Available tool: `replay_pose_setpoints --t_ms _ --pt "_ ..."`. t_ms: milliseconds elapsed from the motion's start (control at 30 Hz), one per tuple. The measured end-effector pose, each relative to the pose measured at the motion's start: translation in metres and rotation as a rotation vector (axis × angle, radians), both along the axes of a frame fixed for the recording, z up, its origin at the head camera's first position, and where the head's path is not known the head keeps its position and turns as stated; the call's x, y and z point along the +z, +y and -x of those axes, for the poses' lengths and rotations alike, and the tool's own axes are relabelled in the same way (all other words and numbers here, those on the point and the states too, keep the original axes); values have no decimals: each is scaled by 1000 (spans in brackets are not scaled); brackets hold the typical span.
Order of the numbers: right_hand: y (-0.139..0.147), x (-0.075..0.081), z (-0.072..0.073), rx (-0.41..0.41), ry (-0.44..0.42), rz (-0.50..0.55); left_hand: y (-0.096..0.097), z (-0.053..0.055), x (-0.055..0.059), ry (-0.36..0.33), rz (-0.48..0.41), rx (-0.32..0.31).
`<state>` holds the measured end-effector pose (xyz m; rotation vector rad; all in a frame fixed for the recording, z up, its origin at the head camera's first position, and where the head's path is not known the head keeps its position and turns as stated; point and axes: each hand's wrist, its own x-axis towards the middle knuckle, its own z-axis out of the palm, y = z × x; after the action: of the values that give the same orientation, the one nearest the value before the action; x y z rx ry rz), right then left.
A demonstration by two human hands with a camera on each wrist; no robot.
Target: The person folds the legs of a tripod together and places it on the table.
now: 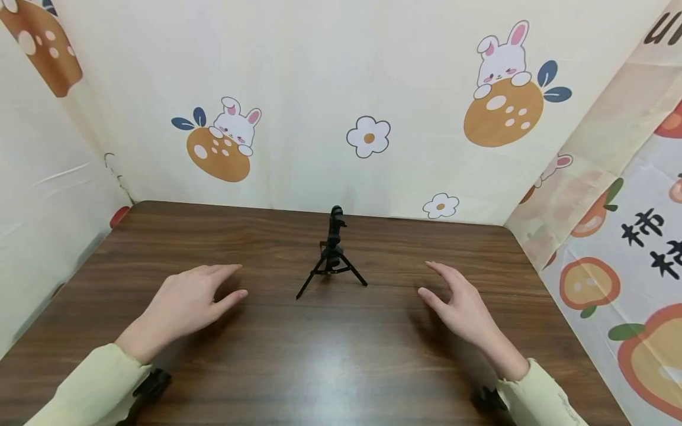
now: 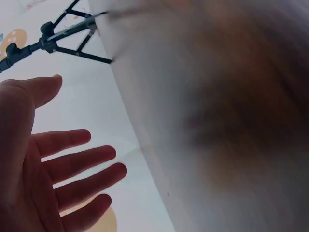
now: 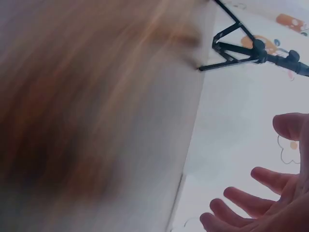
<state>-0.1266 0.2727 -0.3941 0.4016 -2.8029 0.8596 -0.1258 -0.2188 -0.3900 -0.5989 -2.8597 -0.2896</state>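
A small black tripod [image 1: 334, 248] stands upright on the brown wooden table, its legs spread, near the back middle. My left hand [image 1: 189, 302] hovers over the table to its left, thumb and fingers apart, holding nothing. On the other side my right hand [image 1: 460, 302] is likewise held over the table with its fingers spread and nothing in it. Both hands are apart from the tripod. The left wrist view shows the tripod [image 2: 48, 38] beyond the thumb, with the left fingers [image 2: 87, 162] extended. In the right wrist view the tripod [image 3: 258, 52] appears above the loosely bent right fingers [image 3: 251, 200].
The wooden table [image 1: 298, 355] reaches back to a pale curtain [image 1: 309, 77] printed with rabbits and flowers. A white sheet [image 1: 48, 195] hangs at the left, and a fruit-printed cloth [image 1: 629, 284] borders the right side. Dark wrist devices [image 1: 153, 383] sit at the cuffs.
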Motion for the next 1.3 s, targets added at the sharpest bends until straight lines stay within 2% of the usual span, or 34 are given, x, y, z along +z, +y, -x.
replay_pose_setpoints --t_ms 100,300,467,700,967,1300 --pt "-9 2 3 17 -49 105 10 4 0 -27 -54 -36" --pt "-28 9 10 77 -113 316 31 12 2 -121 -222 -109" --pt "-44 14 15 123 -120 403 50 18 5 -200 -357 -134" --pt "-66 22 26 169 -120 495 74 28 8 -246 -509 -136" --pt "-91 34 41 239 -112 594 97 39 3 -281 -620 -122" --pt "-115 43 56 324 -121 690 115 49 -5 -369 -673 -120"
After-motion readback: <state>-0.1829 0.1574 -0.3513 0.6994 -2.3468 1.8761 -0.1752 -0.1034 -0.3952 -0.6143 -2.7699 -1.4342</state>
